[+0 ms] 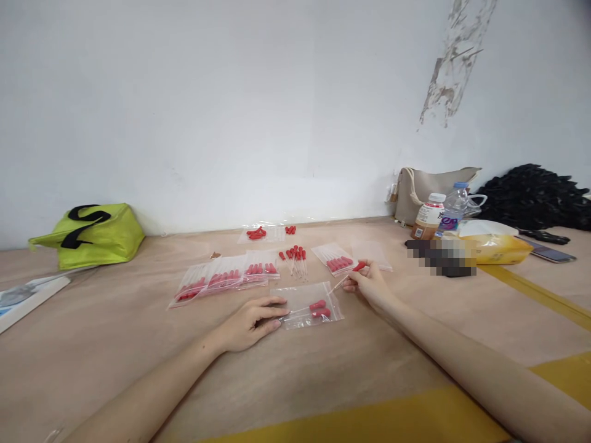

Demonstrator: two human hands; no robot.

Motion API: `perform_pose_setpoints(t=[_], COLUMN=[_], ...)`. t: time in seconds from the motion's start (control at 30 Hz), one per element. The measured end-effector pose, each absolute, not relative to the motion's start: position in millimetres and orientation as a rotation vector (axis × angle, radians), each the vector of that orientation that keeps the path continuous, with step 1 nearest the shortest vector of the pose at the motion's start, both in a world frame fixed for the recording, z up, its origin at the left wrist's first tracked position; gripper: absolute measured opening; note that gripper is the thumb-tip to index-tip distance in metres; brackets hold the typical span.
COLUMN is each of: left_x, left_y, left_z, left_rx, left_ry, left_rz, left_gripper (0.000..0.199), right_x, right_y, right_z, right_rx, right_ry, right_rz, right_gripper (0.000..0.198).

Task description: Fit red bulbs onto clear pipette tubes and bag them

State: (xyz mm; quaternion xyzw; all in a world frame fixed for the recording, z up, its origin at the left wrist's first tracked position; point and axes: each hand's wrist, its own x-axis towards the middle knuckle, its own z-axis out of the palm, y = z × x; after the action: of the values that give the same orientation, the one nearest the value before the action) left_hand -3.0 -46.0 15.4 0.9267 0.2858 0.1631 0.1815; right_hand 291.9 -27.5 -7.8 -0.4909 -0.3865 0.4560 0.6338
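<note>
My left hand lies on the table with its fingers stretched out and apart, their tips resting on the left end of a clear zip bag. Inside that bag are two droppers with red rubber bulbs, bulbs toward the right. My right hand pinches another dropper near its red bulb. Its thin stem slants down left to the bag's right end; whether the tip is inside is hard to tell. Just beyond the bag lies a loose pile of red-bulbed droppers.
Filled dropper bags overlap at left; another filled bag and a flat clear bag lie at right. Red bulbs sit near the wall. Farther right are bottles, a tissue pack and a phone. A lime bag stands left.
</note>
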Motion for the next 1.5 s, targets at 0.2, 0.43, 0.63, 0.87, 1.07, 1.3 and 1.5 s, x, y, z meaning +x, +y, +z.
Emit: perform_pose_setpoints(t=[0.2, 0.43, 0.63, 0.87, 1.07, 1.3, 1.5], left_x=[-3.0, -2.8, -3.4, -3.9, -3.9, -3.0, -1.6], left_y=[-46.7, -45.3, -46.5, -46.1, -46.1, -44.9, -44.9], left_z=[15.9, 13.3, 13.2, 12.6, 12.6, 12.7, 15.8], left_rx=[2.614, 2.631, 2.658, 2.664, 2.665, 2.660, 2.653], left_ry=[0.817, 0.836, 0.900, 0.890, 0.887, 0.857, 0.832], left_rz=[0.451, 0.435, 0.437, 0.455, 0.454, 0.469, 0.459], left_gripper=[0.031, 0.032, 0.041, 0.041, 0.041, 0.038, 0.034], right_x=[279.8, 286.8, 290.5, 283.4, 277.5, 285.4, 290.4], right_y=[-39.7, -54.7, -49.6, -53.5, -52.1, -50.1, -10.4], right_z=[-7.9, -6.8, -10.8, -11.8, -15.6, -6.1, 11.2], right_rx=[-1.071, -1.100, -1.192, -1.177, -1.175, -1.134, -1.367], right_ry=[-0.911, -1.019, -1.294, -1.595, -1.705, -1.898, -1.583], right_rz=[1.130, 1.137, 0.943, 0.867, 0.795, 0.773, 0.628], right_gripper=[0.038, 0.039, 0.032, 0.026, 0.008, 0.018, 0.013])
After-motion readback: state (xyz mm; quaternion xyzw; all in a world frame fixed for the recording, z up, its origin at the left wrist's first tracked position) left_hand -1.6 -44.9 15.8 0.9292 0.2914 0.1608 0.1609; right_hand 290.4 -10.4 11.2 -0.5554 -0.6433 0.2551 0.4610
